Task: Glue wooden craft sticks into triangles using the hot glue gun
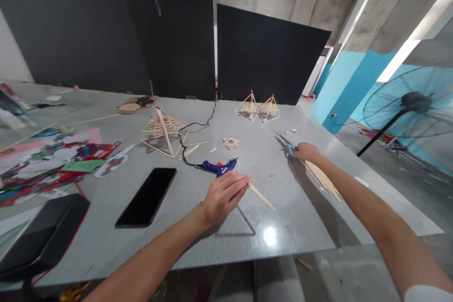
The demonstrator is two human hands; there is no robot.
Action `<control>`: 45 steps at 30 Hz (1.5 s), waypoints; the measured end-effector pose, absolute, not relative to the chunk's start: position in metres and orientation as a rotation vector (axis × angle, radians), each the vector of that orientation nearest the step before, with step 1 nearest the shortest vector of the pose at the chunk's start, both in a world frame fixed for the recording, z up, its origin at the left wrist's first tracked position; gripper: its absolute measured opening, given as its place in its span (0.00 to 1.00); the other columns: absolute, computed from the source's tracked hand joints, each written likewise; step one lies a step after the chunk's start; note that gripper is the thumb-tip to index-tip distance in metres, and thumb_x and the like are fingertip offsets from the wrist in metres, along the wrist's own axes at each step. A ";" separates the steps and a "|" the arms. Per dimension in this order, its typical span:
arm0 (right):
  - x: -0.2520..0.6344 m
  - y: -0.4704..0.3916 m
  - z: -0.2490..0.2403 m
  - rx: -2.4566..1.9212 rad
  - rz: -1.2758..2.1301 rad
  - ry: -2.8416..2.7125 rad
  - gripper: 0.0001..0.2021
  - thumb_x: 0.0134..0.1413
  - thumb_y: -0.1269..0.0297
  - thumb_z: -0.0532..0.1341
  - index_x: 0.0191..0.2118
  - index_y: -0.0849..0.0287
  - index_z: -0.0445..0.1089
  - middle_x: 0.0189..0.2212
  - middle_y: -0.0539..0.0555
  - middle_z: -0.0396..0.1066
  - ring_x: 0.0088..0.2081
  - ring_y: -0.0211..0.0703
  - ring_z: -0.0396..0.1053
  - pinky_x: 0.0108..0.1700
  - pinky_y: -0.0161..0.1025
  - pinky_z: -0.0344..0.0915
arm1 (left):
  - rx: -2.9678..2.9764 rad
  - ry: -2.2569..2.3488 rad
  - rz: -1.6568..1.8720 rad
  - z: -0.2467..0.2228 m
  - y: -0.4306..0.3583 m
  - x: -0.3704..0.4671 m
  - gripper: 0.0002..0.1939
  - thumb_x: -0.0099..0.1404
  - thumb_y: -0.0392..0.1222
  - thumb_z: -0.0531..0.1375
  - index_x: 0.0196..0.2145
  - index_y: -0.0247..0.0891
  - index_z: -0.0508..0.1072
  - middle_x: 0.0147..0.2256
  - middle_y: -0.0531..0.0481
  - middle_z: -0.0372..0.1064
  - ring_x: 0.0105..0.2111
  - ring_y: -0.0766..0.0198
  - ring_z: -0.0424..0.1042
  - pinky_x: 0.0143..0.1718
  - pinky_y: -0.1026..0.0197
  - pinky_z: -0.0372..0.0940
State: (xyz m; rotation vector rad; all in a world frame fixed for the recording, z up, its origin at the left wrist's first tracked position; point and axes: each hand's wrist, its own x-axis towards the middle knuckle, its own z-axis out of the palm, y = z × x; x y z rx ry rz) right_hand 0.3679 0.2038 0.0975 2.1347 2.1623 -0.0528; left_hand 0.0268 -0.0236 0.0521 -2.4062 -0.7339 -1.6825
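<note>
My left hand (226, 194) is closed in a pinch around a thin wooden stick (262, 197), one end of which juts out to the lower right above the table. Part of the stick is hidden by my fingers. Just beyond that hand lies a blue hot glue gun (219, 167) with a black cord. Over on the right, my right hand (307, 151) grips scissors (290, 148) by their light blue handles, the blades pointing away from me. Beneath the right forearm lies a bundle of flat wooden sticks (321, 180). A small six-pointed star of sticks (230, 143) rests farther back.
Stick pyramids stand on the table, one (163, 134) left of centre and two smaller ones (252, 107) at the back. A black phone (146, 197) lies on the left, near colourful paper cutouts (53, 155). Black panels (269, 52) line the back; a fan (415, 102) stands right.
</note>
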 end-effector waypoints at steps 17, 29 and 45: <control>0.350 0.072 0.070 2.075 -0.806 3.515 0.13 0.61 0.49 0.71 0.42 0.53 0.79 0.35 0.53 0.80 0.37 0.47 0.75 0.43 0.45 0.69 | -2.323 -1.012 -1.960 0.057 -0.029 0.042 0.05 0.73 0.29 0.66 0.40 0.36 0.80 0.33 0.48 0.82 0.31 0.64 0.79 0.36 0.62 0.75; 0.349 0.069 0.057 1.461 0.472 3.809 0.02 0.62 0.64 0.67 0.40 0.50 0.75 0.33 0.49 0.79 0.36 0.47 0.78 0.49 0.49 0.61 | -2.423 -1.111 -1.977 0.071 -0.036 0.035 0.10 0.73 0.30 0.66 0.45 0.42 0.84 0.34 0.51 0.80 0.32 0.64 0.78 0.36 0.60 0.75; 0.348 0.068 0.062 1.301 0.797 3.856 0.06 0.63 0.70 0.69 0.40 0.51 0.74 0.34 0.49 0.82 0.35 0.47 0.79 0.44 0.48 0.61 | -2.468 -1.005 -1.834 0.071 -0.035 0.033 0.10 0.71 0.26 0.67 0.45 0.39 0.82 0.36 0.51 0.78 0.35 0.64 0.76 0.39 0.59 0.74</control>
